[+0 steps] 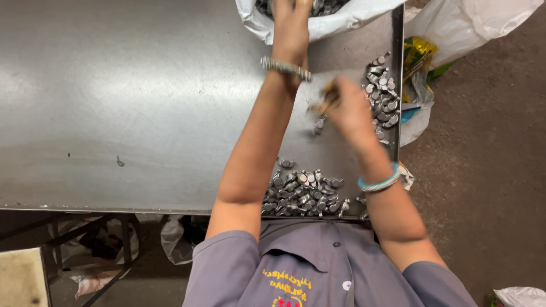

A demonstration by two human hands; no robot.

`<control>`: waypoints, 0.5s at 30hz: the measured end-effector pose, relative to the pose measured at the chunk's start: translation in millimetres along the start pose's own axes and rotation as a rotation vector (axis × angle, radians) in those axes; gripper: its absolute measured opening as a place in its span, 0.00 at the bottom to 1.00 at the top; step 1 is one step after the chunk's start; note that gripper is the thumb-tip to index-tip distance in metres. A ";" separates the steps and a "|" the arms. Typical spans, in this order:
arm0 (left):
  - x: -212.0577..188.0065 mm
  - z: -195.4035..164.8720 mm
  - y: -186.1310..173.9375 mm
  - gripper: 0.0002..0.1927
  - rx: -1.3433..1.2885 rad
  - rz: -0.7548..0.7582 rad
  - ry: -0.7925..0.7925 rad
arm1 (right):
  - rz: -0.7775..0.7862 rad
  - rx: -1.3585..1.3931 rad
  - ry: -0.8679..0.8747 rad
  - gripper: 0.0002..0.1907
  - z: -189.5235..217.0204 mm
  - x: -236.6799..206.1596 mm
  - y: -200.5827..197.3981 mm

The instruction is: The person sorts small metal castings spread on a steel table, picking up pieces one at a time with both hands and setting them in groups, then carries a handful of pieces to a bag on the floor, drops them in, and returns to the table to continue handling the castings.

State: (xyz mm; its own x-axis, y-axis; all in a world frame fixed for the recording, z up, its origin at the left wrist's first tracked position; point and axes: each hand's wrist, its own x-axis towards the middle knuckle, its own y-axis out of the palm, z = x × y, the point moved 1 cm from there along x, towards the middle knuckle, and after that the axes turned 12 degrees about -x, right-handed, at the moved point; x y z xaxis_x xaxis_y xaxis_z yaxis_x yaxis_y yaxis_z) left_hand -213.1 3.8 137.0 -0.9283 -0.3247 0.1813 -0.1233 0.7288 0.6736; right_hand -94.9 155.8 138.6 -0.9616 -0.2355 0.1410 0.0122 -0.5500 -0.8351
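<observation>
Fingers blurred, left hand (291, 25) reaching into white sack (335, 23), right hand (347, 111) raised over metal parts (304, 193)

— Where is your left hand (291, 25) relative to your right hand (347, 111)?

— Your left arm is stretched straight out, so that hand lies well beyond the right one and a little to its left. Its fingertips run off the top edge of the view, so you cannot tell whether they are curled or spread.

— And the right?

— Your right arm is bent at the elbow and angles inward toward the left forearm. The hand is motion-blurred, back facing up, fingers seemingly pinched together just beside your left wrist.
</observation>
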 end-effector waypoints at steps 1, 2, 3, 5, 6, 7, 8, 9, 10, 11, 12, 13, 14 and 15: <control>-13.9 -3.4 -5.3 0.20 0.108 -0.011 0.005 | 0.102 -0.201 0.050 0.31 3.9 -13.0 14.8; -30.7 -7.3 -9.9 0.21 0.215 -0.021 0.010 | -0.027 -0.311 -0.015 0.32 7.8 -24.6 27.4; -48.2 -10.5 -13.4 0.21 0.187 -0.023 -0.046 | -0.152 -0.420 -0.079 0.34 8.7 -36.0 37.3; -83.2 -16.7 -18.7 0.21 0.131 -0.023 -0.160 | -0.149 -0.352 -0.028 0.29 -1.3 -52.4 50.2; -97.5 -18.6 -20.3 0.21 0.114 -0.016 -0.203 | -0.151 -0.318 -0.004 0.26 -8.4 -56.5 55.3; -110.0 -20.3 -22.5 0.21 0.097 -0.008 -0.245 | -0.075 -0.174 0.111 0.24 -18.8 -58.7 58.7; -124.0 -21.1 -25.3 0.21 0.079 -0.005 -0.291 | 0.008 -0.030 0.225 0.22 -31.5 -64.4 58.9; -136.3 -21.6 -29.0 0.20 0.096 -0.008 -0.318 | 0.090 0.117 0.340 0.19 -44.8 -70.8 58.4; -146.6 -20.1 -31.7 0.20 0.109 -0.006 -0.344 | 0.112 0.413 0.380 0.19 -58.7 -76.9 55.6; -155.5 -17.5 -34.8 0.20 0.122 -0.004 -0.366 | 0.131 0.710 0.411 0.19 -72.7 -82.5 52.6; -164.8 -15.0 -38.9 0.20 0.098 0.004 -0.391 | 0.149 1.012 0.434 0.19 -85.5 -87.9 50.0; -176.2 -11.6 -42.8 0.21 0.073 0.009 -0.422 | 0.180 1.201 0.472 0.20 -98.0 -96.4 46.3; -188.5 -6.9 -46.0 0.21 0.046 0.013 -0.456 | 0.207 1.388 0.513 0.21 -109.5 -107.1 42.2; -198.8 -1.7 -49.7 0.21 0.033 0.014 -0.484 | 0.232 1.577 0.549 0.22 -119.5 -116.3 38.8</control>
State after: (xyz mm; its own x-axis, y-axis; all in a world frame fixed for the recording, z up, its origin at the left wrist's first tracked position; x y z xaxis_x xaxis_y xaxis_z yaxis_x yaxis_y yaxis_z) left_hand -21.8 31.1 68.7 -0.9856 -0.0028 -0.1692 -0.1135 0.7525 0.6487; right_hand -15.3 257.6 26.2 -0.8711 -0.3201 -0.3724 0.0732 -0.8345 0.5461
